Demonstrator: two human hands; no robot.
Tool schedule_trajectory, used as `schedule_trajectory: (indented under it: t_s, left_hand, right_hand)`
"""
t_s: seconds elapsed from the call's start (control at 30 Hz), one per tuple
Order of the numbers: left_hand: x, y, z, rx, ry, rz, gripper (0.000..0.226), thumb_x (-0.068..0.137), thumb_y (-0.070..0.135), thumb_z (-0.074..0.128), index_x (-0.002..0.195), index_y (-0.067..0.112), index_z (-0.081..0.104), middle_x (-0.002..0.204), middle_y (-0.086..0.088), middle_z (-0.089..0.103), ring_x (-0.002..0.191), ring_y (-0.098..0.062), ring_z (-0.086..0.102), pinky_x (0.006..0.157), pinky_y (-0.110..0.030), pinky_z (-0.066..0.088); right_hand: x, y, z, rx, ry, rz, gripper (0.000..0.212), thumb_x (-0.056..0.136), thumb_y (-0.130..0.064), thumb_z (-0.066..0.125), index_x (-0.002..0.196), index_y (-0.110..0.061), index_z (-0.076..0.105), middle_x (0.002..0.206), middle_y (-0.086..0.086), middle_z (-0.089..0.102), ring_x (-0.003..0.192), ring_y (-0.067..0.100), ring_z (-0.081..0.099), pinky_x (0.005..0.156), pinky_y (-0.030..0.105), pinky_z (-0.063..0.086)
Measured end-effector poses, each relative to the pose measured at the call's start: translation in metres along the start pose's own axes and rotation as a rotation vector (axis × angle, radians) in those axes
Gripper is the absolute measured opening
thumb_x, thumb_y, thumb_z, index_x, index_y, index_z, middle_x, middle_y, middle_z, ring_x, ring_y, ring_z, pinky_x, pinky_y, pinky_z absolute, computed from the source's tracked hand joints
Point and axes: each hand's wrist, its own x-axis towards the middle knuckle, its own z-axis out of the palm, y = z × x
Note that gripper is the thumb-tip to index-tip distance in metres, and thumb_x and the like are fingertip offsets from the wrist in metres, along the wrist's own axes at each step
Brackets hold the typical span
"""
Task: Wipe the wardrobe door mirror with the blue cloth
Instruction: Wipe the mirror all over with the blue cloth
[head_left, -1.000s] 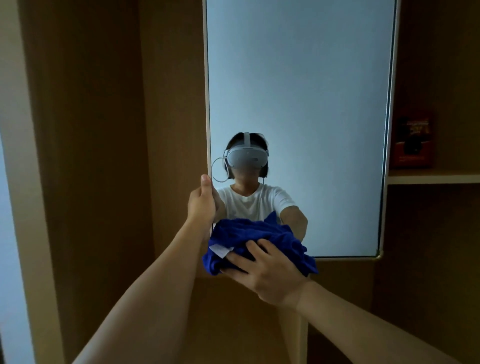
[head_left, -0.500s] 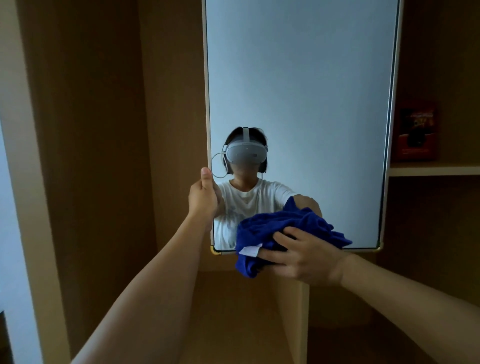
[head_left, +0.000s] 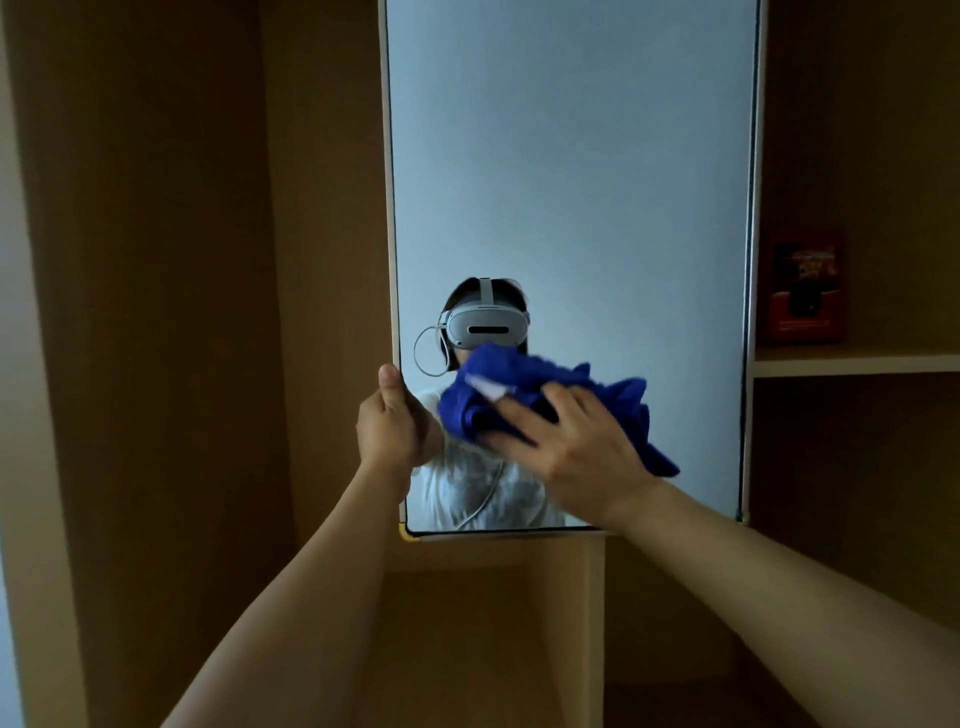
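The tall mirror (head_left: 571, 182) on the open wardrobe door fills the middle of the view and reflects a person in a white shirt wearing a headset. My left hand (head_left: 389, 426) grips the door's left edge, thumb up along the frame. My right hand (head_left: 566, 447) presses the bunched blue cloth (head_left: 519, 384) flat against the lower part of the glass, fingers spread over it. The cloth's white tag shows near my fingertips. Part of the cloth trails out to the right under my palm.
Brown wardrobe panels (head_left: 156, 312) stand to the left and behind the door. At the right a shelf (head_left: 857, 361) carries a red and black box (head_left: 805, 286). Below the mirror an upright wooden divider (head_left: 595, 623) runs down.
My right hand has carried the cloth from the mirror's bottom edge up onto the glass, now in front of the reflected headset. My left hand keeps its hold on the door edge.
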Motion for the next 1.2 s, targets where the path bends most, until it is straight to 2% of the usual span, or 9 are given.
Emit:
schedule_trajectory:
  t_s: [0.13,0.23,0.33,0.47,0.6,0.73,0.87,1.03,1.2]
  left_hand:
    - [0.001,-0.001,0.001,0.030,0.014,0.001,0.049,0.095,0.056,0.024,0.075,0.020,0.052,0.077,-0.002,0.058,0.073,-0.016,0.055,0.068,-0.032,0.043]
    - [0.002,-0.005,0.003,0.027,0.025,0.017,0.049,0.095,0.055,0.024,0.074,0.020,0.051,0.074,0.000,0.056,0.069,-0.010,0.051,0.056,-0.026,0.036]
    - [0.004,-0.006,0.003,-0.001,0.033,0.012,0.050,0.095,0.054,0.027,0.070,0.017,0.052,0.072,-0.002,0.056,0.067,-0.012,0.051,0.054,-0.027,0.035]
    - [0.005,-0.006,0.004,-0.035,0.046,-0.035,0.052,0.092,0.058,0.029,0.070,0.019,0.055,0.068,-0.005,0.061,0.066,-0.018,0.059,0.055,-0.028,0.043]
    - [0.004,-0.007,0.007,-0.011,0.099,-0.017,0.053,0.092,0.058,0.030,0.061,0.022,0.052,0.044,0.008,0.056,0.051,-0.006,0.054,0.048,-0.022,0.035]
    - [0.006,-0.008,0.009,-0.021,0.099,-0.051,0.058,0.091,0.060,0.029,0.083,0.012,0.060,0.079,-0.006,0.065,0.077,-0.025,0.061,0.059,-0.030,0.044]
    - [0.005,-0.003,0.010,-0.007,0.136,-0.024,0.052,0.093,0.055,0.029,0.065,0.019,0.053,0.063,-0.003,0.056,0.061,-0.016,0.053,0.051,-0.024,0.033]
    - [0.003,-0.003,0.007,0.002,0.117,-0.003,0.056,0.094,0.055,0.028,0.063,0.016,0.054,0.057,-0.003,0.056,0.055,-0.015,0.054,0.049,-0.025,0.037]
    - [0.004,-0.005,0.007,-0.001,0.124,-0.002,0.054,0.093,0.056,0.027,0.065,0.018,0.053,0.060,-0.003,0.057,0.058,-0.014,0.055,0.051,-0.025,0.038]
  right_hand:
    - [-0.044,-0.011,0.009,0.036,-0.072,-0.252,0.041,0.099,-0.011,0.033,0.128,-0.030,0.055,0.142,0.001,0.047,0.103,0.031,0.055,0.088,0.041,0.049]
    - [-0.038,0.001,0.011,0.051,-0.063,-0.274,0.040,0.096,-0.014,0.042,0.133,-0.028,0.048,0.143,0.002,0.040,0.103,0.031,0.056,0.087,0.042,0.048]
    - [-0.004,0.021,0.003,0.042,0.013,-0.146,0.049,0.090,-0.006,0.037,0.133,-0.026,0.049,0.147,0.006,0.037,0.098,0.033,0.053,0.084,0.043,0.046]
    - [0.045,0.052,-0.015,0.000,0.075,0.079,0.057,0.084,-0.011,0.028,0.130,-0.025,0.059,0.135,0.006,0.056,0.087,0.034,0.056,0.076,0.044,0.049]
    - [0.079,0.075,-0.025,-0.059,0.015,0.201,0.062,0.079,-0.010,0.041,0.138,-0.028,0.050,0.144,0.005,0.047,0.094,0.034,0.054,0.081,0.044,0.046]
    - [0.109,0.097,-0.027,-0.064,-0.044,0.357,0.072,0.082,-0.011,0.056,0.146,-0.034,0.033,0.156,0.001,0.026,0.112,0.033,0.044,0.092,0.043,0.039]
    - [0.136,0.125,-0.034,-0.072,-0.017,0.496,0.080,0.080,-0.011,0.063,0.147,-0.036,0.027,0.158,-0.001,0.018,0.114,0.032,0.040,0.093,0.041,0.038]
    - [0.144,0.161,-0.040,-0.045,-0.008,0.671,0.081,0.081,-0.011,0.062,0.148,-0.035,0.023,0.158,0.001,0.017,0.118,0.034,0.039,0.092,0.043,0.039]
    - [0.111,0.164,-0.040,-0.101,0.046,0.699,0.073,0.082,-0.016,0.059,0.147,-0.030,0.029,0.150,0.008,0.033,0.111,0.035,0.045,0.087,0.043,0.042]
